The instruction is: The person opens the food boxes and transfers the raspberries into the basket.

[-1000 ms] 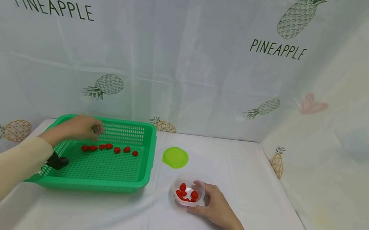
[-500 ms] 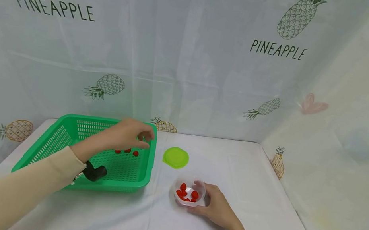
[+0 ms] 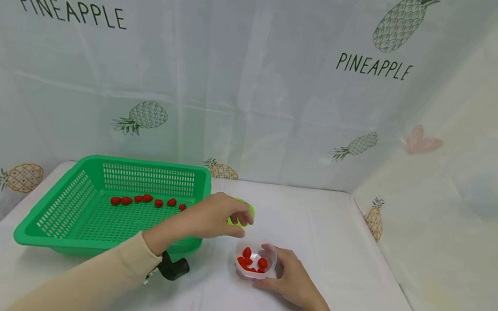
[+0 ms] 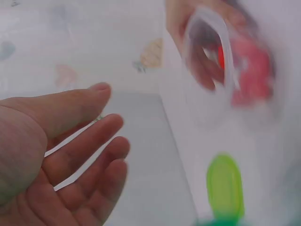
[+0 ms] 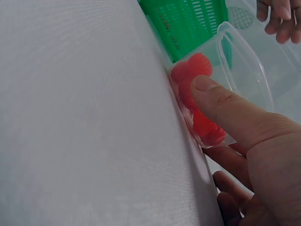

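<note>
My right hand point(image 3: 290, 281) grips a small clear plastic container point(image 5: 244, 70) on the table from its right side, its thumb against the wall. Several raspberries point(image 5: 200, 65) lie in the container's bottom. Just above and left of it, my left hand point(image 3: 219, 217) hovers in the air, fingers loosely bent. The left wrist view shows nothing between its thumb and fingers. Behind this hand, partly covered in the head view, lies a bright green lid point(image 4: 225, 186). A row of several more raspberries point(image 3: 147, 198) lies in the green plastic basket point(image 3: 68, 245) to the left.
A white cloth covers the table point(image 3: 339, 235), whose right edge runs diagonally toward the front. Behind it hangs a pale curtain point(image 3: 262, 70) printed with pineapples. The basket's raised slotted walls stand left of the container.
My left hand has moved right, from over the basket's left part, across its right side, to beside the container. My right hand and the container have stayed in place.
</note>
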Available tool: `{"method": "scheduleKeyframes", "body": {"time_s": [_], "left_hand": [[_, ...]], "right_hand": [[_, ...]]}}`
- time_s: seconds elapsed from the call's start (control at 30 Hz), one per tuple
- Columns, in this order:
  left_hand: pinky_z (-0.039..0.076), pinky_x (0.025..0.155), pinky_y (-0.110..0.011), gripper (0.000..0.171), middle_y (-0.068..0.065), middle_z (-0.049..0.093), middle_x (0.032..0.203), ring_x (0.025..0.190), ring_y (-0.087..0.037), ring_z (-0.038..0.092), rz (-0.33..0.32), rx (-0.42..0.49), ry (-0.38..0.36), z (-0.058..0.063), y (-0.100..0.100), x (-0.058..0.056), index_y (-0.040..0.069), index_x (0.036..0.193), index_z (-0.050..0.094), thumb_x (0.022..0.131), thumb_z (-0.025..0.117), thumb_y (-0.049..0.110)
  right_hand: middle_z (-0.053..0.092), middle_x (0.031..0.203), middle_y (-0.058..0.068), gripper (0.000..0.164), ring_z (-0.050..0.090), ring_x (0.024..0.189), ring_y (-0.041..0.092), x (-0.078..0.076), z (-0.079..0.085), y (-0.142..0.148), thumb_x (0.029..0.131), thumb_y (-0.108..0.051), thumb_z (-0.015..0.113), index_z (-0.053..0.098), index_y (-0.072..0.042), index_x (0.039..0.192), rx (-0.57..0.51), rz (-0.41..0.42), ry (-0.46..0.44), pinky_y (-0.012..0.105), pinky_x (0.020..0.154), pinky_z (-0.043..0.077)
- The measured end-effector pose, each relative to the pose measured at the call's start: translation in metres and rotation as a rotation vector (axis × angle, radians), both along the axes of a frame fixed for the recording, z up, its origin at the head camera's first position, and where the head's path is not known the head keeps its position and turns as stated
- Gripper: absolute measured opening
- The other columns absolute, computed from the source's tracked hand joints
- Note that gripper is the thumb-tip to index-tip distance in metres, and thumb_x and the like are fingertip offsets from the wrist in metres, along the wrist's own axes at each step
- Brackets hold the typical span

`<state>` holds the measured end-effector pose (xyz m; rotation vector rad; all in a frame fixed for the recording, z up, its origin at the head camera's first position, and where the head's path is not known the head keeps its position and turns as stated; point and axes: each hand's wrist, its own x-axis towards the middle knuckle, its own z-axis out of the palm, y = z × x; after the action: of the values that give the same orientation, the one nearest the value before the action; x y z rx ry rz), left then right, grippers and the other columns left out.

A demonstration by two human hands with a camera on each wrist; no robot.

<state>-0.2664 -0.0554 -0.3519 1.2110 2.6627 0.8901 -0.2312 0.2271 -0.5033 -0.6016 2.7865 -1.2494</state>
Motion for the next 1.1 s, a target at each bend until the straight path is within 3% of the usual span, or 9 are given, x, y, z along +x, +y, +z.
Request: {"method": "scheduleKeyframes", "body": {"time_s": [0.13, 0.3, 0.5, 0.63, 0.83, 1.1], "left_hand": [[0.058, 0.085, -0.025, 0.017, 0.006, 0.074, 0.103, 0.093, -0.007, 0.07, -0.029, 0.04, -0.036, -0.01, 0.016, 0.007, 0.017, 0.11, 0.075, 0.095, 0.081, 0.011], [0.057, 0.086, -0.023, 0.018, 0.001, 0.078, 0.107, 0.1, -0.011, 0.071, 0.002, 0.029, -0.071, -0.031, 0.033, 0.011, 0.015, 0.113, 0.077, 0.096, 0.079, 0.011], [0.056, 0.087, -0.022, 0.018, 0.0, 0.079, 0.107, 0.105, -0.018, 0.073, 0.039, 0.008, -0.051, -0.057, 0.045, 0.011, 0.012, 0.113, 0.077, 0.095, 0.08, 0.009], [0.056, 0.086, -0.02, 0.017, 0.002, 0.079, 0.106, 0.102, -0.015, 0.072, 0.057, 0.005, -0.043, -0.069, 0.05, 0.012, 0.013, 0.111, 0.079, 0.095, 0.08, 0.008], [0.055, 0.084, -0.02, 0.016, 0.005, 0.079, 0.106, 0.095, -0.01, 0.066, 0.06, -0.025, -0.023, -0.079, 0.058, 0.011, 0.015, 0.109, 0.08, 0.095, 0.08, 0.008], [0.055, 0.083, -0.019, 0.019, 0.003, 0.079, 0.104, 0.094, -0.009, 0.067, 0.035, -0.042, 0.008, -0.087, 0.064, 0.01, 0.015, 0.111, 0.081, 0.094, 0.079, 0.005]], "right_hand": [[0.066, 0.137, -0.008, 0.077, 0.055, 0.132, 0.021, -0.003, 0.001, 0.002, 0.078, -0.047, 0.095, 0.065, -0.02, 0.144, -0.009, 0.013, 0.017, 0.06, 0.114, 0.044], [0.068, 0.133, -0.009, 0.071, 0.055, 0.129, 0.021, -0.003, 0.002, 0.003, 0.078, -0.047, 0.095, 0.067, -0.022, 0.139, -0.02, 0.022, 0.01, 0.06, 0.114, 0.043], [0.067, 0.131, -0.013, 0.067, 0.055, 0.13, 0.021, -0.003, 0.001, 0.004, 0.078, -0.048, 0.095, 0.068, -0.028, 0.135, -0.019, 0.029, 0.008, 0.061, 0.115, 0.041], [0.069, 0.127, -0.015, 0.06, 0.058, 0.126, 0.017, -0.004, -0.001, 0.004, 0.079, -0.048, 0.094, 0.069, -0.032, 0.131, -0.018, 0.059, 0.043, 0.056, 0.114, 0.042], [0.072, 0.119, -0.021, 0.051, 0.064, 0.118, 0.011, -0.006, -0.002, 0.002, 0.08, -0.04, 0.095, 0.071, -0.032, 0.125, -0.044, 0.114, 0.09, 0.04, 0.111, 0.046], [0.071, 0.12, -0.019, 0.052, 0.061, 0.118, 0.013, -0.004, -0.001, 0.002, 0.08, -0.047, 0.094, 0.071, -0.03, 0.124, -0.01, 0.069, 0.096, 0.048, 0.11, 0.046]]}}
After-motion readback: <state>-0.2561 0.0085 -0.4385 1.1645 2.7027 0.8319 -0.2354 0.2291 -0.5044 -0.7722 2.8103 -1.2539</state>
